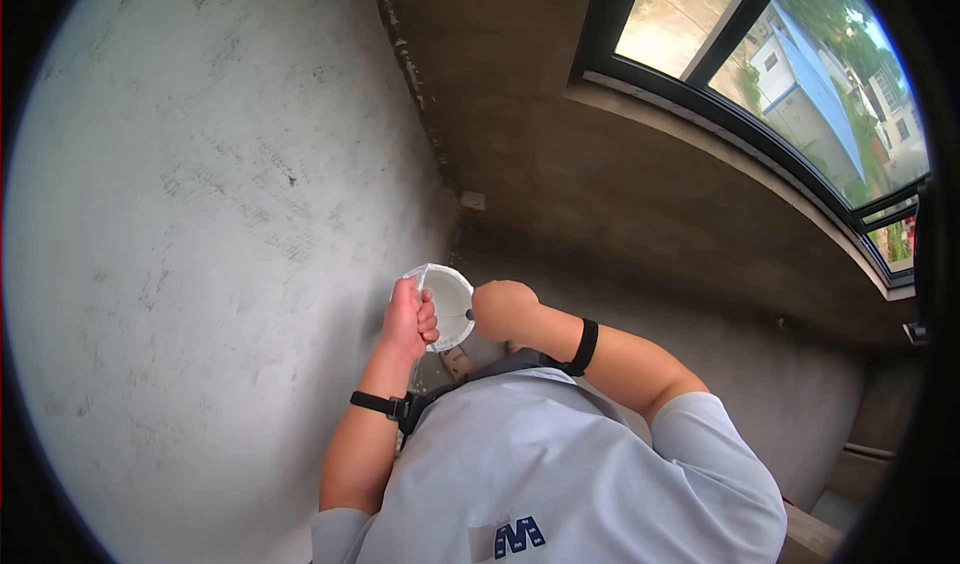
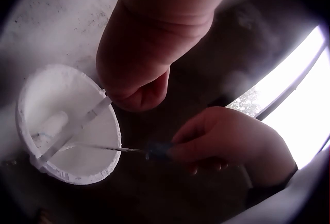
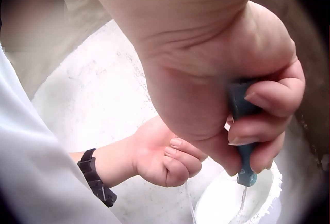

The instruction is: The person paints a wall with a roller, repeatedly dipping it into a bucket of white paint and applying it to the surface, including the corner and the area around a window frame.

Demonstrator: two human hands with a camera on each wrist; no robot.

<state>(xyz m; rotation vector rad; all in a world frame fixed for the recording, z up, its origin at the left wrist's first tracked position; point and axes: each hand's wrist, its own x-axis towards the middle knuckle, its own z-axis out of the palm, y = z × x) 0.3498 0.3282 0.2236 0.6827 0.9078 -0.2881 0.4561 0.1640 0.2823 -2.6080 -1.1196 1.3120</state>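
Observation:
In the head view my left hand [image 1: 408,319] grips the bail handle of a white bucket [image 1: 428,268] beside the plastered wall. The handle strap [image 2: 85,122] crosses the bucket mouth in the left wrist view. My right hand [image 1: 505,309] holds a paint roller by its blue-green handle [image 3: 247,176], with fingers curled round the grip. From there a thin metal rod [image 2: 129,150] runs over the rim into the bucket. Inside lies the white roller head [image 2: 54,124], partly behind the strap. White paint coats the bucket's inner wall and rim.
A pale grey wall [image 1: 200,214] stands close on the left. Ahead is a darker bare wall [image 1: 520,94] with a small socket box [image 1: 473,201] near the corner. A black-framed window [image 1: 700,74] opens at upper right. The person's foot [image 1: 456,362] shows below the bucket.

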